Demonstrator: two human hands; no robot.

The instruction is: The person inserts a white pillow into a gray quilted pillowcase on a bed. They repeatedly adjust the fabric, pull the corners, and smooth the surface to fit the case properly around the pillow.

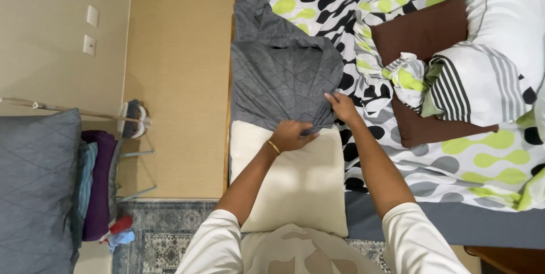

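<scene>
- A bedroom is seen from above: a bed under a spotted quilt, with beige flooring at its side.
- A cream pillow lies at the bed's near edge; its far end is already inside a grey cover.
- The cover's open hem is pinched by the left hand and the right hand, both closed on the cloth.
- The hem is best drawn evenly, with both sides kept level so no bunching is caused.
</scene>
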